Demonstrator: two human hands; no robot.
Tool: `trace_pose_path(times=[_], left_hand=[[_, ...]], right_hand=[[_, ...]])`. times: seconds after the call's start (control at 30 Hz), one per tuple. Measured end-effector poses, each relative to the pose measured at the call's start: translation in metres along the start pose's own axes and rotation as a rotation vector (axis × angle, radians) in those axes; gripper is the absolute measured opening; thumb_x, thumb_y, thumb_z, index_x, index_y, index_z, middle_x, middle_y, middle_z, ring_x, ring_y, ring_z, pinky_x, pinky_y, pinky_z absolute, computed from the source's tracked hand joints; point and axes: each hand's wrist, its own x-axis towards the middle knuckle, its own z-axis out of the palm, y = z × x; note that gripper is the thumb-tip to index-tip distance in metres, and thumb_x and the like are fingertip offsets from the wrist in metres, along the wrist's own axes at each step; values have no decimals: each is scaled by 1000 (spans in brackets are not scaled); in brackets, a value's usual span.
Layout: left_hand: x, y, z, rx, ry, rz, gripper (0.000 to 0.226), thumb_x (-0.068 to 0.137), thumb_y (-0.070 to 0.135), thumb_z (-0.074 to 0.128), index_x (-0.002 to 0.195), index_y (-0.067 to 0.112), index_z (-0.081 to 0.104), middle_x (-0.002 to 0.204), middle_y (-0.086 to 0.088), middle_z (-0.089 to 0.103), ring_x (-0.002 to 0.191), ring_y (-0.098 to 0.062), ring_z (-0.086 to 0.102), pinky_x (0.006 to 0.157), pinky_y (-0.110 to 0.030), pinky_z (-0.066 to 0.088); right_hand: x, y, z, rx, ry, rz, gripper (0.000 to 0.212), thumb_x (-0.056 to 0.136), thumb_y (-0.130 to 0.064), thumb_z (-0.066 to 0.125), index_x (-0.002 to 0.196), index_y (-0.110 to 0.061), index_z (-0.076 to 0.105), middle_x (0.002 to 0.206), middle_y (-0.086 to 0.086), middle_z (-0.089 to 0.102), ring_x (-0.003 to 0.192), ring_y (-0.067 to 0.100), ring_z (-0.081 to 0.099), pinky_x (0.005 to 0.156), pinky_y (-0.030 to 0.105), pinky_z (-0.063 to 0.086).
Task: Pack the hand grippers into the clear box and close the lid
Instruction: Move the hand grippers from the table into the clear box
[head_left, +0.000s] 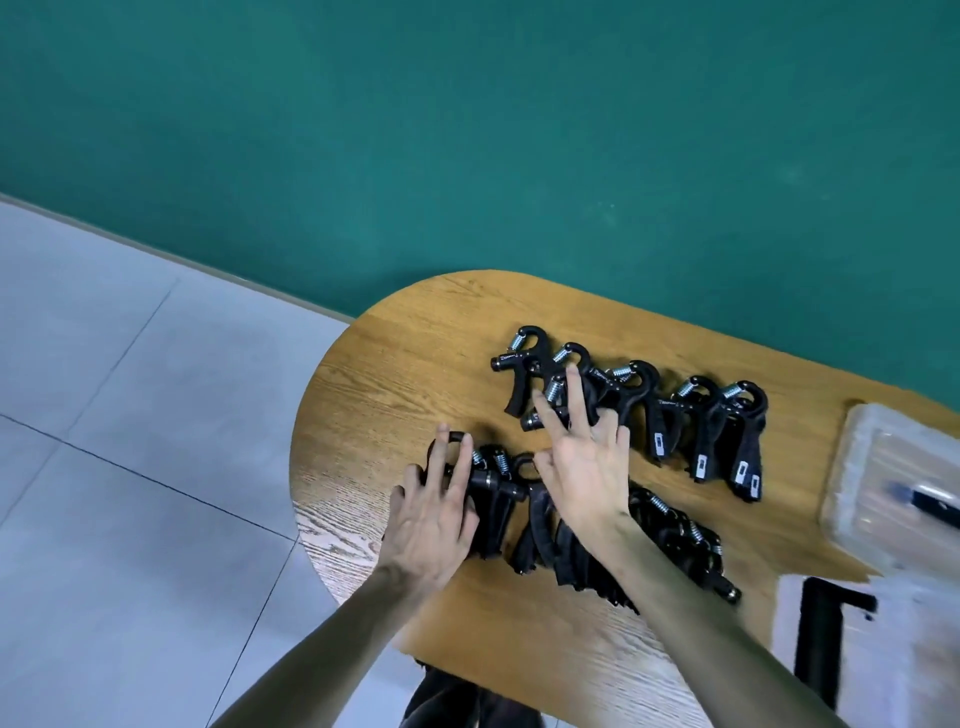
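Black hand grippers (644, 415) with steel springs under left hand (431, 525) and right hand (587, 467), fingers (574, 395) spread open.

Clear box (883, 467) blurred, cut off right.

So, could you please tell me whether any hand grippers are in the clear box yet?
Cannot tell for sure. The clear box at the table's right edge is blurred; the hand grippers visible all lie on the wooden table.
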Motion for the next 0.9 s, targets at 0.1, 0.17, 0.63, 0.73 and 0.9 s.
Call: trace_pose_path(times=[0.1,0.17,0.63,0.73,0.9], left_hand=[[-7,17,-26,68,97,1,80,98,38,28,158,20,-21,166,-13,-23,92,-20,39,79,-36,46],[-12,33,-44,132,98,4,78,101,40,28,157,17,-22,164,-17,-27,87,-20,34,70,-31,37],[-59,206,-123,23,212,217,79,103,36,36,158,26,-21,163,-9,-35,110,-28,37,90,-42,46],[-68,248,-114,16,198,242,80,103,35,37,159,27,-19,163,-7,-35,113,-29,38,93,-43,47],[-81,325,-93,-9,183,273,81,102,34,38,158,29,-21,163,-5,-36,118,-32,36,97,-46,46]], right_hand=[[-33,13,-35,39,11,87,76,83,-24,74,152,-28,44,170,13,9,94,38,50,79,49,49],[-55,20,-55,66,34,140,76,83,-25,75,152,-28,45,169,13,11,91,36,50,78,48,51],[-161,125,-143,237,248,325,77,82,-20,75,151,-29,45,170,7,9,84,27,40,75,44,53],[-183,162,-149,246,264,337,75,85,-18,69,153,-30,41,171,5,3,86,26,36,74,44,52],[-217,228,-151,280,275,370,74,83,-14,69,151,-28,45,171,7,6,83,24,35,73,41,50]])
